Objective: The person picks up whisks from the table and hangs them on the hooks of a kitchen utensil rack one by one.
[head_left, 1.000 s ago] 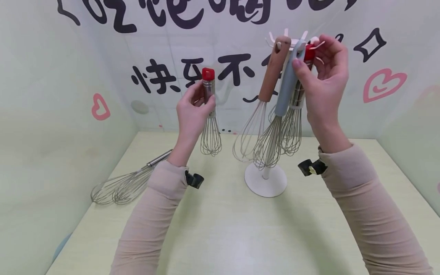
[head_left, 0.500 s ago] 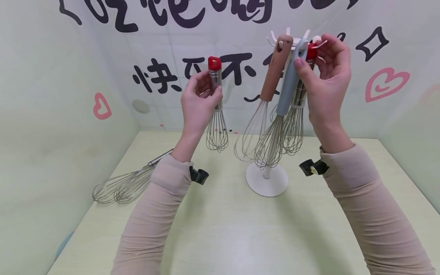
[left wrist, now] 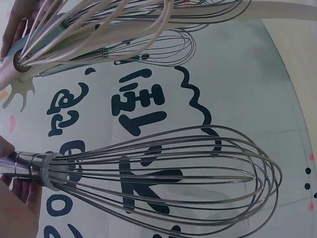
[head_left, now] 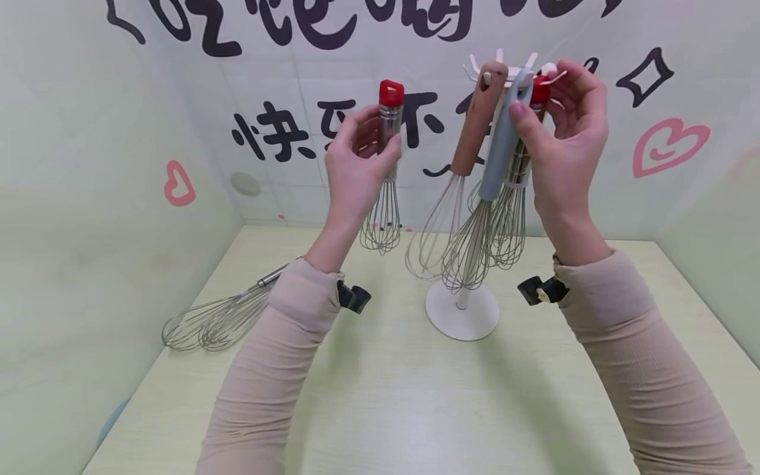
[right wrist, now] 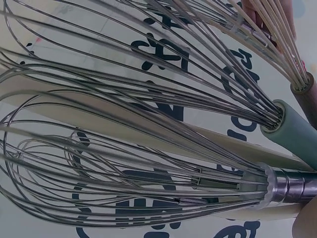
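moved since the earlier head frame: left hand and its red-capped whisk, shifted up and rightward, nearer the white stand. right hand, barely shifted.

item, red-capped whisk: raised left of the stand, clear of the table. long axis close to upright, cap up, wires down. held between thumb and fingers of the left hand, the nearer hand to it. the bare upper hooks lie up and to its right; the brown-handled whisk comes between it and the post, seen from the head.

item, right hand: at the stand's right side, fingers curled by the red cap of a hung metal-handled whisk, thumb at the blue-handled whisk. whether it grips either, or a hook, cannot be told.

item, metal whisks: apparently two, lying on the table at left, partly behind the sleeve.

writing: large black chinese lettering on the wall. lower line: 快 legible, the next character partly behind the left hand, then 不; remainder hidden by whisks. upper line cropped. brands or labels on the whisks: none readable.
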`<state>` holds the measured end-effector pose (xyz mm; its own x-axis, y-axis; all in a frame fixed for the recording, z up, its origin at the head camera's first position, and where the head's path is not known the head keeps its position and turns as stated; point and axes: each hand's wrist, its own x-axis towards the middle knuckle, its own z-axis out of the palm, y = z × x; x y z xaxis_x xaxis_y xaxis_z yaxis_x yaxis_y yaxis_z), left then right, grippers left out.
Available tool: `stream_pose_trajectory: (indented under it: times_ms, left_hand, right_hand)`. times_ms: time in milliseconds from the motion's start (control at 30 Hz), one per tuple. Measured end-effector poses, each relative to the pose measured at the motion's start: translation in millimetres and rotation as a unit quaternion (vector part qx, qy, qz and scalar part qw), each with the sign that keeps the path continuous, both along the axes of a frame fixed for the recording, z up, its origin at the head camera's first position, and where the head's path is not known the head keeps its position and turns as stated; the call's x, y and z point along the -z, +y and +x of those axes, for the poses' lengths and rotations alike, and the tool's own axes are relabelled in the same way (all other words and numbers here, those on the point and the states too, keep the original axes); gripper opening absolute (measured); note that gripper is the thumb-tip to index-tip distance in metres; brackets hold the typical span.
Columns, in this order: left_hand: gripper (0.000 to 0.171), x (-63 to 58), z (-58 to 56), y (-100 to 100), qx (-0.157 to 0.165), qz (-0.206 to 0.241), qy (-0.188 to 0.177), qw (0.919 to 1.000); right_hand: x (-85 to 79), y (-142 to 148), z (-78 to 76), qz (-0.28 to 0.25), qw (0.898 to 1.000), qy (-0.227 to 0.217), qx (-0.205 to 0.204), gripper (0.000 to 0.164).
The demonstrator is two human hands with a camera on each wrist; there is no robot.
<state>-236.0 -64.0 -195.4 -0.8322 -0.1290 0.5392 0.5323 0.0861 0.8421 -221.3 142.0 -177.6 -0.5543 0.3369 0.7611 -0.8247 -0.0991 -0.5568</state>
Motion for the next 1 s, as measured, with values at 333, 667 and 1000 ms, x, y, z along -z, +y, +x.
stream_pose_trajectory:
  times_ms: [333,667,1000]
  left_hand:
    - [0.044,-7.9,-1.1,11.0,0.008,-0.026,0.008,0.9996]
    - [0.040,-12.4,0.5,18.3,0.012,-0.030,0.035,0.9989]
    - [0.039,-17.3,0.5,23.3,0.032,-0.031,0.043,0.9981]
  right_hand:
    - [-0.9,-0.5,0.5,-0.007,1.000,-0.008,-0.002,0.043]
    - [0.5,0.1,-0.6,-0.002,1.000,-0.004,0.002,0.041]
    - [-0.7,-0.9,0.7,-0.017,0.999,-0.028,0.000,0.043]
